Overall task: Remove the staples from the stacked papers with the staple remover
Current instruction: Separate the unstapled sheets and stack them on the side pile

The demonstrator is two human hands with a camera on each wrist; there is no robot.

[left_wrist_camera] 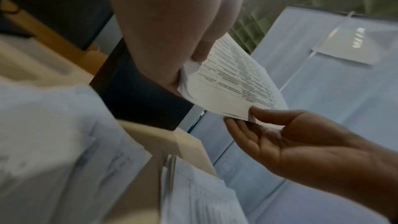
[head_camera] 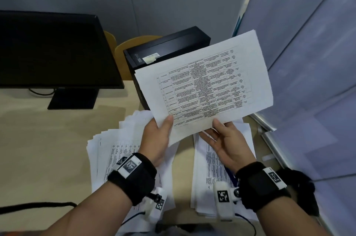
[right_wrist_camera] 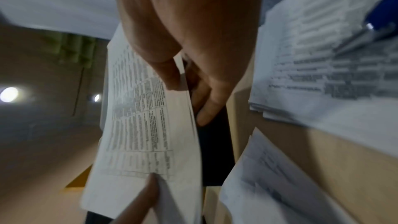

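I hold a set of printed papers [head_camera: 204, 81] with a table on it, tilted above the desk. My left hand [head_camera: 165, 126] pinches its lower left corner, thumb on top and fingers hidden beneath. My right hand [head_camera: 217, 126] pinches the lower edge further right, thumb on top and fingers under the sheets. The left wrist view shows my left hand [left_wrist_camera: 187, 64] gripping the papers [left_wrist_camera: 232, 83]. In the right wrist view my right hand [right_wrist_camera: 187, 94] pinches the papers [right_wrist_camera: 140, 125]. A blue object with a metal part [right_wrist_camera: 383, 6] lies on the right pile; I cannot tell whether it is the staple remover.
Two loose piles of printed sheets lie on the beige desk [head_camera: 48, 139], one at left [head_camera: 115, 151] and one at right [head_camera: 208, 168]. A black monitor [head_camera: 54, 50] and a black computer case [head_camera: 165, 49] stand behind. A partition wall [head_camera: 308, 62] closes the right side. A black cable [head_camera: 38, 205] runs along the near edge.
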